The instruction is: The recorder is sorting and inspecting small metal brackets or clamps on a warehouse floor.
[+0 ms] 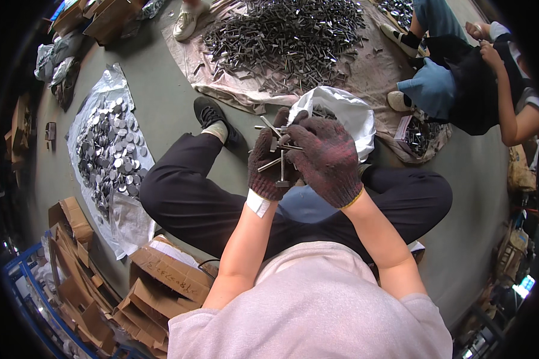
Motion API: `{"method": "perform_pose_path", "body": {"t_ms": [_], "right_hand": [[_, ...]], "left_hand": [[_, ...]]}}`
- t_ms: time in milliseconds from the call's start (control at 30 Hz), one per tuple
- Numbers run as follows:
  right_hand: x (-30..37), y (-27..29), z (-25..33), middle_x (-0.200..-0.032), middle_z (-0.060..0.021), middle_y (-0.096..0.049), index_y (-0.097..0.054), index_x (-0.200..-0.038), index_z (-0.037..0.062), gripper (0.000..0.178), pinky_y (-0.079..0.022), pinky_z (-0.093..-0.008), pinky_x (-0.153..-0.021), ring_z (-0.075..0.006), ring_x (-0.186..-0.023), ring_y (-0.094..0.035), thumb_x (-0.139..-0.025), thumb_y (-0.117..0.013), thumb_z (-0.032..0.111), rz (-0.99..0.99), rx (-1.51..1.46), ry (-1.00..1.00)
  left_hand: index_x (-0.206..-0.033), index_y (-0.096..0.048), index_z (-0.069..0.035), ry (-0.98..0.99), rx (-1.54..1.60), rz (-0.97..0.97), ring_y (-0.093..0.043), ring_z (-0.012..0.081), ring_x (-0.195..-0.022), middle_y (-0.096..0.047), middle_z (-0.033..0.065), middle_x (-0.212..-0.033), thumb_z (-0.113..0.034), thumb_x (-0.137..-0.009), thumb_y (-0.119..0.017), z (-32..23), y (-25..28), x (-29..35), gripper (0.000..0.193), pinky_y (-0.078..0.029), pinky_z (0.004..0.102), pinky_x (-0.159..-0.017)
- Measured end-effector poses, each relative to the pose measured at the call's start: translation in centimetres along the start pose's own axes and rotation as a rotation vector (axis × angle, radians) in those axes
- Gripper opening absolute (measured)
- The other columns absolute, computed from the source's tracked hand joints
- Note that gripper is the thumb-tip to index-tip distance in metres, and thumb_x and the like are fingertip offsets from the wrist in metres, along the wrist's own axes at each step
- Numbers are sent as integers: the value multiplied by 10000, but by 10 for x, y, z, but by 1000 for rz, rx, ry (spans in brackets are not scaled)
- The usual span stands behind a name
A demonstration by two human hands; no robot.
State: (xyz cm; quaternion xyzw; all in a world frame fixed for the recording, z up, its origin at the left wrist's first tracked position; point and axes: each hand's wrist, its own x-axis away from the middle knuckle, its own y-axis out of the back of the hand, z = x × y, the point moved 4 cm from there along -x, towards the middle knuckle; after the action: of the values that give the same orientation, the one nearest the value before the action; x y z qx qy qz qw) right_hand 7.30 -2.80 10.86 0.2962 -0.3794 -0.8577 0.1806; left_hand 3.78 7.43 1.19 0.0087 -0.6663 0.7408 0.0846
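Note:
Both my hands wear dark knitted gloves and meet in front of my crossed legs. My left hand [268, 167] curls around several T-shaped metal pieces [282, 170], whose thin shanks stick out at different angles. My right hand [329, 157] lies against the same bunch, its fingers bent over the upper pieces; its fingertips are partly hidden. Just beyond my hands an open white bag [360, 116] holds more metal pieces. Past it, a large heap of similar metal pieces [281, 42] covers a dusty cloth [188, 54].
To my left, silver discs [111, 149] lie on a plastic sheet [132, 224]. Cardboard boxes [167, 272] and a blue metal frame [27, 281] stand at the lower left. At the upper right a co-worker [461, 84] sits beside the cloth; another person's shoe [185, 25] rests at its far left.

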Motion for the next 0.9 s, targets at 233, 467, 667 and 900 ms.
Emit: {"method": "perform_pose_path", "body": {"t_ms": [233,467,667,900], "right_hand": [[-10,-1,-1,-1079,-116,-638,-672,-941,74,275,-479,-474,-907,-357,-1035,-603,-694,-760,159,50,53,216],[-9,5,-9,-1048,-111,-648,-648,-869,59,230,-471,-477,-915,-367,-1036,-605,-683,-760,136,28,-237,212],[-14,26,-24,-1078,-101,-659,-684,-866,80,226,-498,-420,-867,-316,-1011,-627,-666,-755,158,60,98,220],[-4,26,-24,-1043,-97,-654,-685,-864,92,215,-500,-426,-862,-309,-1010,-627,-673,-767,144,-30,89,196]], "left_hand": [[-1449,-454,-70,122,59,-135,-567,309,-1237,-559,156,-1367,-376,-1016,-522,9,14,11,534,-467,479,-1056],[-1344,-565,-87,216,357,-8,-526,345,-1284,-567,170,-1362,-413,-968,-571,13,23,12,498,-412,531,-1091],[-1417,-528,-161,175,299,2,-473,385,-1328,-435,176,-1509,-410,-959,-572,13,13,8,523,-371,607,-1095],[-1442,-501,-157,153,302,-10,-475,374,-1332,-450,174,-1501,-412,-969,-545,17,16,10,539,-388,587,-1084]]}}
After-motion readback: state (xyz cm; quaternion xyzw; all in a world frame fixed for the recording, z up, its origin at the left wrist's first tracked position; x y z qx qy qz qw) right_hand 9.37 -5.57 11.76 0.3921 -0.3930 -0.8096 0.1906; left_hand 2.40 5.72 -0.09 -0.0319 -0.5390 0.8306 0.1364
